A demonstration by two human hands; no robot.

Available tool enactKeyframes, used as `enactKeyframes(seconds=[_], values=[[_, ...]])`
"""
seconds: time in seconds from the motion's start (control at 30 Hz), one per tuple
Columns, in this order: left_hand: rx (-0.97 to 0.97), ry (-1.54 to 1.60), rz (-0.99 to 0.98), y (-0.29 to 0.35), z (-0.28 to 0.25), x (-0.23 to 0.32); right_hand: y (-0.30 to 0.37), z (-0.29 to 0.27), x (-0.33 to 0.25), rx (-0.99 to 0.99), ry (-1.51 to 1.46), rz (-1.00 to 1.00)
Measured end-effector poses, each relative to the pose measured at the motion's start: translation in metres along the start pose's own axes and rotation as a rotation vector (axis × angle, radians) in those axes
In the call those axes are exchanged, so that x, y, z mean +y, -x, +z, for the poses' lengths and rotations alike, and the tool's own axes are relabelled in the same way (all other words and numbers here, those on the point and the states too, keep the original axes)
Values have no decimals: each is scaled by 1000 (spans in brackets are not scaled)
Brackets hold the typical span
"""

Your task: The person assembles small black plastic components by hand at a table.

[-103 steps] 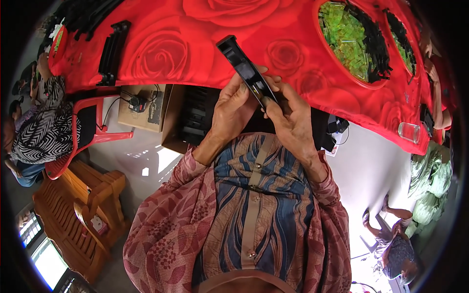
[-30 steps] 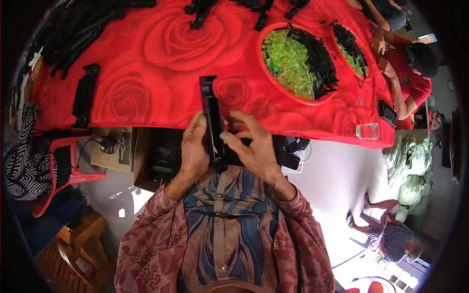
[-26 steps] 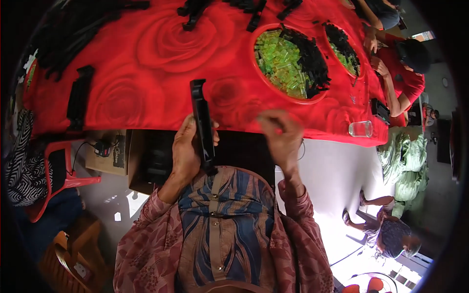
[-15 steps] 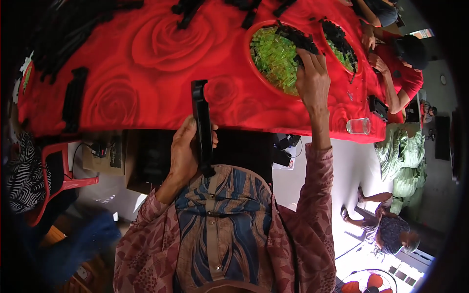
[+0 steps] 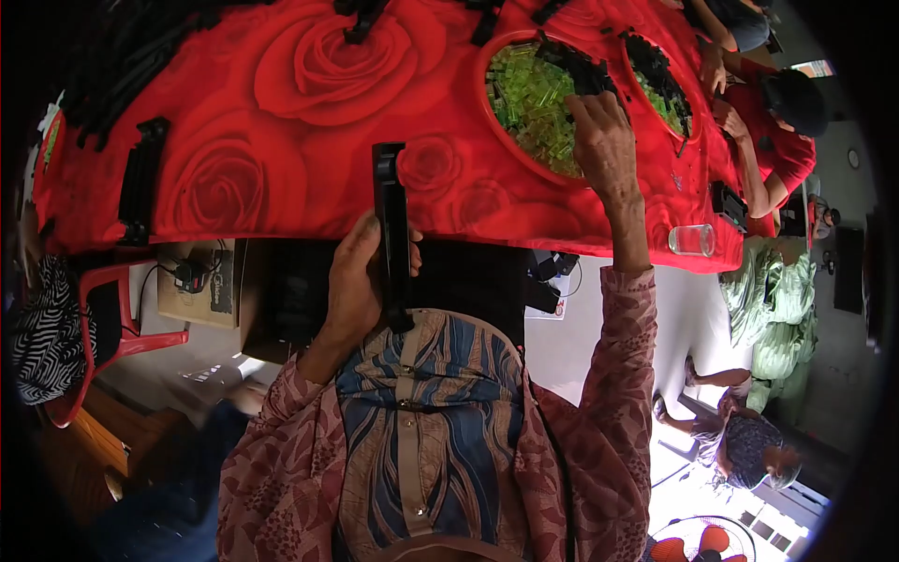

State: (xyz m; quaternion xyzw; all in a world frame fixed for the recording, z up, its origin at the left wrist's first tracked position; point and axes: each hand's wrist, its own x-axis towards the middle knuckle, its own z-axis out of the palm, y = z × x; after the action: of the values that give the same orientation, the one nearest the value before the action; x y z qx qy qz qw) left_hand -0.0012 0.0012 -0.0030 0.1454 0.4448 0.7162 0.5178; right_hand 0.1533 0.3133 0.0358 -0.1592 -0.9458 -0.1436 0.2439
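My left hand [image 5: 357, 272] is closed round a long, narrow black plastic part [image 5: 394, 239], held upright in front of my body. Its upper end overlaps the red tablecloth in view. At the table's right side, my right hand [image 5: 607, 148] reaches into a round orange-rimmed basin [image 5: 493, 114]. Inside it lie many small clear green pieces [image 5: 543, 117] and small black pieces [image 5: 585, 73]. The right fingers are curled and pressed together among the pieces. What they hold, if anything, is hidden.
A second basin [image 5: 694, 131] stands farther right. A drinking glass [image 5: 691, 241] sits near the right table edge. More black parts [image 5: 143, 183] lie at left. Co-workers' hands [image 5: 729, 117] are at the right end. A red chair [image 5: 117, 328] stands at lower left.
My right hand has stayed in the basin, its fingers more curled. My left hand keeps the black part in the same pose. At lower left, a blurred blue-clad figure has shifted.
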Motion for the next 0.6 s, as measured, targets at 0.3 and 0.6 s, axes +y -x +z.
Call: enactKeyframes(seconds=[0.3,0.6], values=[[33,112,-26,-2,0,1,-1,-4,4,-12,18,-68],[21,140,-29,-4,0,1,-8,-5,6,-129,135,-182]])
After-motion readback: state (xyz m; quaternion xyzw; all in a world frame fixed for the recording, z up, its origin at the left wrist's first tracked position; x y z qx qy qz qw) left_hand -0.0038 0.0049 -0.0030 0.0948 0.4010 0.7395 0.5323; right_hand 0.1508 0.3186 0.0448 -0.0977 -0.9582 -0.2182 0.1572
